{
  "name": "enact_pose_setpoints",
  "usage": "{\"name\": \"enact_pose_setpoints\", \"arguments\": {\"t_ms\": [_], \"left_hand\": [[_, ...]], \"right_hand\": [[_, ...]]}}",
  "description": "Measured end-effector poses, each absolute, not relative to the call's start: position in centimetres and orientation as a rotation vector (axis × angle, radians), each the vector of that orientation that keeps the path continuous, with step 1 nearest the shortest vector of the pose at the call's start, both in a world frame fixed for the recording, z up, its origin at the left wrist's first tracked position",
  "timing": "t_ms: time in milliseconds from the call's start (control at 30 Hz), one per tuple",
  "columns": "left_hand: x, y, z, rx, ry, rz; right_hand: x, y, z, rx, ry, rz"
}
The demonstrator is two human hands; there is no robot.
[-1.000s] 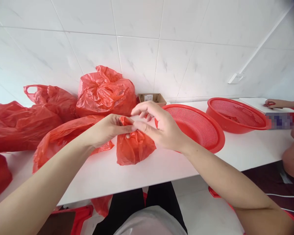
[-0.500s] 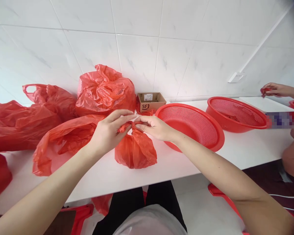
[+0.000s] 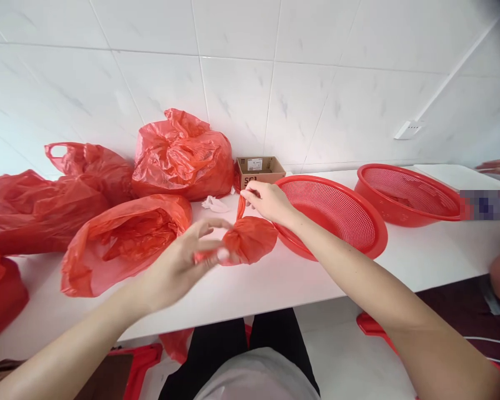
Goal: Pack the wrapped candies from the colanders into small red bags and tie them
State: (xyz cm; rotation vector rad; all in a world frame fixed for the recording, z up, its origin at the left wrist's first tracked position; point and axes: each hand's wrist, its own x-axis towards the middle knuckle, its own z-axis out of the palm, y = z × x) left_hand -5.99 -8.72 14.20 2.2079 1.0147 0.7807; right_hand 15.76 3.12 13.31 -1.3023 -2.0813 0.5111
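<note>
The small red bag (image 3: 253, 240) in front of you is over the middle of the tabletop (image 3: 241, 289), between its near and far edges, tipped with its gathered neck toward your left; whether it rests on the surface or hangs slightly clear, I cannot tell. Your right hand (image 3: 270, 201) has its grip pinching the top of a twisted strip (image 3: 241, 206) that rises from that neck. Your left hand (image 3: 179, 264) is blurred beside the bag, fingers apart, with red film showing between thumb and fingers; I cannot tell whether that grip holds it. Just right of the bag sits a red perforated basket (image 3: 352, 219), with a second basket (image 3: 383, 200) beyond it toward the tabletop's right end. Behind the bag, toward the far edge, are a crumpled white scrap (image 3: 215, 204) and a cardboard box (image 3: 250, 179). Left of your work a wide-mouthed red bag (image 3: 83, 266) lies open, a large bulging bag (image 3: 181, 155) stands behind it near the far edge, and more red bags (image 3: 45, 205) crowd the left end.
</note>
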Motion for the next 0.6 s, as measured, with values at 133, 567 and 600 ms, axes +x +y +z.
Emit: {"name": "enact_pose_setpoints", "arguments": {"t_ms": [133, 567, 600], "left_hand": [[-5.4, -4.8, 12.7, 1.354, 0.847, 1.076], [-3.4, -3.2, 11.2, 1.323, 0.992, 0.924], [-3.4, -3.1, 11.2, 1.362, 1.016, 0.930]], "right_hand": [[15.0, 1.2, 14.6, -0.954, -1.995, 0.700], [14.2, -0.5, 14.1, -0.778, -2.052, 0.780], [14.0, -0.5, 14.1, -0.782, -2.046, 0.795]]}}
